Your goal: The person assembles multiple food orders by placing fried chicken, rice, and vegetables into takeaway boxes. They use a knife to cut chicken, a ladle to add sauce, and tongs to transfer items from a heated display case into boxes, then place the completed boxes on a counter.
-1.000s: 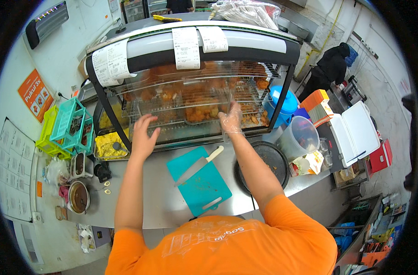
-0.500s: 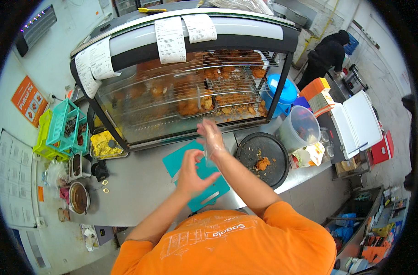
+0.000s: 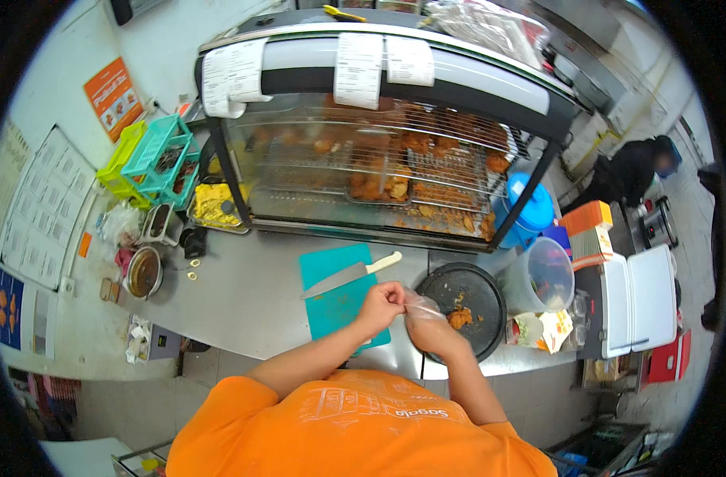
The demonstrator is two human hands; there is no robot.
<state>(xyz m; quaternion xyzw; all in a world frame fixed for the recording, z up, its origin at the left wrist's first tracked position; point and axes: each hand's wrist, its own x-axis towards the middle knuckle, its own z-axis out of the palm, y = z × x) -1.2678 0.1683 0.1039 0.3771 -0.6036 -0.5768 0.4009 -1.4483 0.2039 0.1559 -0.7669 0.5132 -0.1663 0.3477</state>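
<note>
A thin clear plastic glove (image 3: 420, 303) covers at least part of my right hand (image 3: 431, 329). The bare fingers of my left hand (image 3: 381, 308) pinch the glove near its end. How the right fingers are placed inside the plastic is not clear. Both hands are held between the teal cutting board (image 3: 330, 312) and a round black tray (image 3: 441, 285). Across the board's far part lies a chef's knife (image 3: 337, 281) with a cream handle, apart from both hands. On the tray rests a piece of fried chicken (image 3: 459, 319) among crumbs.
A glass food warmer (image 3: 323, 230) with fried chicken on racks spans the counter's far side. To the right stand a clear plastic tub (image 3: 542, 278) and a blue lidded bucket (image 3: 526, 208). A bowl of brown sauce (image 3: 145, 272) sits left. A person in black (image 3: 625, 171) stands far right.
My hands have come down and toward me from in front of the warmer. The left fingers, spread before, now pinch the glove. The knife on the board has come into sight. The view has shifted left.
</note>
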